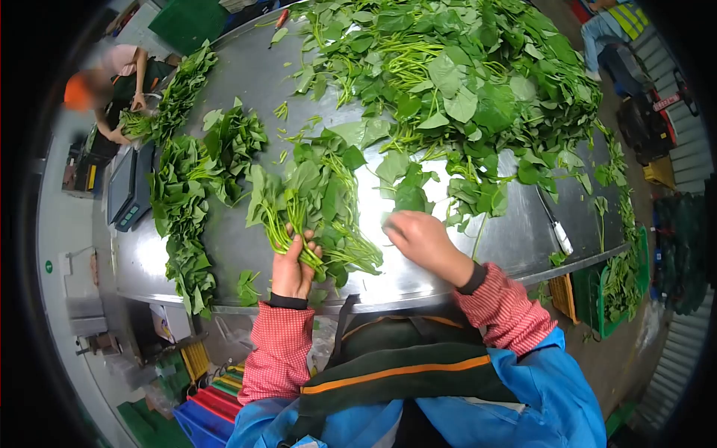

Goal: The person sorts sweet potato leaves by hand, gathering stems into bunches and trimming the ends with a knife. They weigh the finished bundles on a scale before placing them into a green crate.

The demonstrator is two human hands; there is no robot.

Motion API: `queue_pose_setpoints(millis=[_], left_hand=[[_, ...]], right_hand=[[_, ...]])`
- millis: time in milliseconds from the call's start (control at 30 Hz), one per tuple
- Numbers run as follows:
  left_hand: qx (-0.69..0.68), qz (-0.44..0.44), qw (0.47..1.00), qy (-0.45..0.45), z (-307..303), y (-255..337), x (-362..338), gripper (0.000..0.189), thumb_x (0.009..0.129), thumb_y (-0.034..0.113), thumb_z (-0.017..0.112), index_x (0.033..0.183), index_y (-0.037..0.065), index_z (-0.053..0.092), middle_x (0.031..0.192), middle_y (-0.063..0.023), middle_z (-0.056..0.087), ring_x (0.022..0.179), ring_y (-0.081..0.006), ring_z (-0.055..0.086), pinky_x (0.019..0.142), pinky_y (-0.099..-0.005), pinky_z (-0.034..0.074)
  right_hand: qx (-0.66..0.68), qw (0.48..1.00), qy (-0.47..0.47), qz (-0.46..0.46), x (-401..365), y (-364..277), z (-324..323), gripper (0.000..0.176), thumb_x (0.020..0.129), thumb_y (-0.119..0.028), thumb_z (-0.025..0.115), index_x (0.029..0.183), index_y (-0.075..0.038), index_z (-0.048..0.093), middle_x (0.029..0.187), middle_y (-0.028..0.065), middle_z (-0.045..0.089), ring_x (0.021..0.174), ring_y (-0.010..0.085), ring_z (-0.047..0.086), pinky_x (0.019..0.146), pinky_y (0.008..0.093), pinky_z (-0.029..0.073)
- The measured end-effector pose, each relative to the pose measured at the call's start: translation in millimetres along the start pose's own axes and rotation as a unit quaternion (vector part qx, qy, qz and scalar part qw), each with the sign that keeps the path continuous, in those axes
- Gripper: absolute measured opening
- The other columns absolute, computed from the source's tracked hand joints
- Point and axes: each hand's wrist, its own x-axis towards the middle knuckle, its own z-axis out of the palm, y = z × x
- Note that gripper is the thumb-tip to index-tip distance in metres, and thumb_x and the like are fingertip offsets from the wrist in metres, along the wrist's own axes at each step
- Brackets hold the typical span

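Observation:
My left hand [291,272] is closed around the stems of a bunch of leafy greens [287,209], leaves pointing away from me. Close beside it, more cut greens [347,243] lie on the metal table [239,270]. Over the table's near part, my right hand [420,237] has its fingers curled together, and whatever is between the fingertips is hidden. Just beyond that hand are some loose leaves [409,190]. A large heap of greens [478,89] covers the far right of the table.
Bundled greens [183,209] line the left side, next to a scale [131,187]. A white-handled knife [562,237] lies at right. At the upper left, a co-worker [123,75] handles greens. Green crates [603,302] stand below the right edge, and a blue crate [200,425] at lower left.

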Motion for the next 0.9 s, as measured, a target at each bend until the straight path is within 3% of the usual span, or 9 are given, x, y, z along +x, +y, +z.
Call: queue_pose_setpoints(millis=[133,267,400,500,600,667,733,833,900], left_hand=[[-0.065,-0.064,0.995,0.034,-17,9,3,0.018,0.094,0.01,0.057,0.11,0.005,0.052,0.1,-0.0106,0.061,0.08,-0.0152,0.057,0.077,-0.0346,0.052],[-0.08,-0.207,0.974,-0.037,-16,19,-13,0.018,0.093,0.016,0.06,0.104,0.003,0.055,0.092,-0.0051,0.062,0.073,-0.0122,0.056,0.076,-0.0322,0.052],[-0.131,-0.119,0.976,-0.126,-33,46,-21,0.017,0.095,0.02,0.057,0.103,0.005,0.055,0.074,0.0026,0.049,0.062,-0.0067,0.046,0.063,-0.0234,0.047],[-0.137,-0.013,0.983,-0.119,-35,63,-16,0.014,0.097,0.02,0.052,0.103,0.007,0.049,0.075,0.0031,0.044,0.063,-0.0066,0.043,0.061,-0.0216,0.045],[-0.116,0.003,0.988,-0.098,-35,63,-11,0.011,0.097,0.02,0.053,0.099,0.009,0.049,0.074,0.0033,0.043,0.063,-0.0068,0.04,0.061,-0.0227,0.042],[-0.1,-0.003,0.991,-0.088,-31,59,-12,0.011,0.096,0.019,0.054,0.097,0.01,0.049,0.074,0.0029,0.043,0.062,-0.0069,0.04,0.06,-0.0232,0.04],[-0.084,0.006,0.993,-0.08,-20,57,-12,0.01,0.095,0.018,0.057,0.095,0.01,0.05,0.073,0.0019,0.045,0.06,-0.0071,0.04,0.058,-0.0236,0.039],[-0.042,0.022,0.995,-0.089,4,60,-17,0.012,0.094,0.019,0.058,0.093,0.01,0.05,0.075,0.0007,0.049,0.061,-0.0073,0.043,0.058,-0.0244,0.04],[-0.036,0.024,0.994,-0.099,7,58,-19,0.013,0.093,0.019,0.06,0.092,0.01,0.051,0.077,-0.0009,0.053,0.061,-0.0078,0.046,0.059,-0.0252,0.042]], right_hand=[[-0.125,0.982,-0.144,-0.006,11,-13,37,0.036,0.077,-0.041,0.066,0.072,-0.006,0.062,0.068,0.0125,0.062,0.065,0.0343,0.062,0.059,0.0425,0.049],[0.013,0.988,-0.149,0.04,3,-4,58,0.038,0.077,-0.042,0.066,0.078,-0.004,0.063,0.066,0.0155,0.061,0.061,0.0299,0.061,0.058,0.0406,0.048],[0.549,0.769,-0.125,0.303,5,4,-4,0.024,0.091,-0.026,0.059,0.092,-0.003,0.065,0.066,0.004,0.058,0.059,0.0136,0.054,0.053,0.029,0.043],[0.158,0.971,0.02,0.181,-9,45,28,0.023,0.093,-0.026,0.058,0.098,-0.005,0.064,0.067,-0.003,0.054,0.057,0.0057,0.05,0.051,0.0206,0.039],[0.414,0.868,-0.044,0.27,0,-21,-22,0.023,0.095,-0.027,0.056,0.103,-0.007,0.062,0.07,-0.0038,0.054,0.058,0.0041,0.049,0.051,0.0185,0.039],[0.501,0.827,0.049,0.249,2,-27,-41,0.02,0.094,-0.023,0.058,0.102,-0.005,0.062,0.075,-0.0027,0.056,0.063,0.0036,0.05,0.055,0.0196,0.04],[0.288,0.938,0.142,0.129,11,-11,-33,0.017,0.094,-0.021,0.057,0.098,-0.006,0.063,0.077,-0.0007,0.058,0.065,0.0031,0.049,0.057,0.02,0.04],[0.317,0.917,0.136,0.203,8,-21,-36,0.017,0.095,-0.019,0.055,0.095,-0.004,0.063,0.082,0.0009,0.06,0.066,0.0043,0.048,0.061,0.0216,0.041],[0.47,0.837,0.184,0.212,13,-23,-45,0.018,0.095,-0.019,0.055,0.095,-0.003,0.063,0.084,0.0006,0.06,0.066,0.0056,0.048,0.063,0.0225,0.042]])
